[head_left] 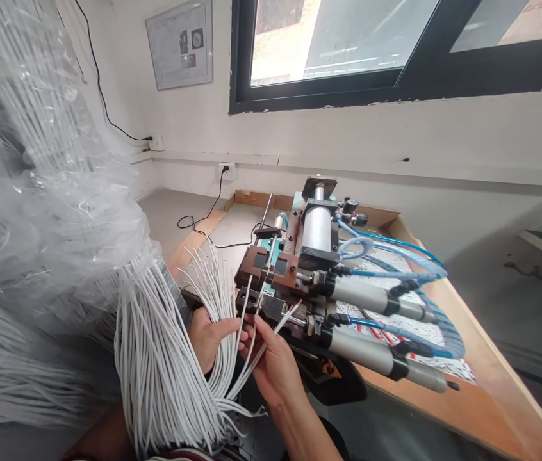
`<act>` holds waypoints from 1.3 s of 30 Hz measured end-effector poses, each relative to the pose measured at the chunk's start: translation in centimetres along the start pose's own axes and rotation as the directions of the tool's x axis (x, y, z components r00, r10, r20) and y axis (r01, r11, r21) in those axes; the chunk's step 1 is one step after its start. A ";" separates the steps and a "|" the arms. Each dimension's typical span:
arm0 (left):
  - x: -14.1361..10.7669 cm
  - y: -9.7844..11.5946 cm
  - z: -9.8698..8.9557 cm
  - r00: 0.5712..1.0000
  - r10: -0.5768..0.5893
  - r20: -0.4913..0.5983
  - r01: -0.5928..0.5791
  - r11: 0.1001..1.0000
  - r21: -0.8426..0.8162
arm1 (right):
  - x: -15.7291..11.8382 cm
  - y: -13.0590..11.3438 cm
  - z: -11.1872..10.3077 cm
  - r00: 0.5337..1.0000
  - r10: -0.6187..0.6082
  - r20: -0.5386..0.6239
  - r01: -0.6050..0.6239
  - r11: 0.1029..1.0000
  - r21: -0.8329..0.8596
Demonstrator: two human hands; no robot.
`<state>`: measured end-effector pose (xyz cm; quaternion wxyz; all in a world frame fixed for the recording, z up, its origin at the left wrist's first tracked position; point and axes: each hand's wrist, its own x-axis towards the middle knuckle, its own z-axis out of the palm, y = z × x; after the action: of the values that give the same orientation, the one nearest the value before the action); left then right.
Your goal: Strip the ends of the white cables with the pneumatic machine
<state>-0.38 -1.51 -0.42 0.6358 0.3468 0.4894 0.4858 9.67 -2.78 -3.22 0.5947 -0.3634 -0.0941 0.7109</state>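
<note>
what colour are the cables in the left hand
The cables are white, shown best in the head view.

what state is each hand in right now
Left hand: closed around a bunch of white wires.
Right hand: closed, holding a few separate white wires.

Left hand (207, 338): closed, thumb extended toward the right hand (273, 358). The right hand holds a thumb-and-finger pinch; its forearm (308, 424) angles up leftward.
</note>
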 end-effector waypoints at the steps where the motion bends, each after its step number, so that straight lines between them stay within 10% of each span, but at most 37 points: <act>1: 0.0 0.0 0.0 1.000 0.004 0.013 -0.004 1.000 -0.003 | -0.1 0.1 0.0 0.999 0.013 0.039 -0.012 1.000 -0.017; 9: 0.0 0.1 -0.1 0.999 0.043 -0.010 -0.044 0.999 -0.026 | -0.7 0.9 -0.4 0.972 -0.233 -0.011 0.229 0.960 -0.160; 20: 0.3 0.6 0.1 0.997 -0.014 -0.071 0.013 1.000 -0.017 | 0.1 0.4 -0.4 0.966 -0.200 -0.167 0.189 0.979 -0.077; 31: 0.5 0.6 0.4 0.999 0.009 -0.049 -0.009 1.000 -0.006 | 1.1 -0.7 0.2 0.998 0.014 -0.067 0.000 0.980 0.197; 39: 0.2 0.2 0.2 0.999 -0.039 -0.018 0.039 0.999 0.006 | -0.1 0.1 0.8 0.998 -0.041 0.046 0.043 0.998 -0.045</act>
<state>-0.24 -1.27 -0.26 0.6395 0.3349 0.5034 0.4749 9.12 -2.68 -2.62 0.5988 -0.3589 -0.1314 0.7038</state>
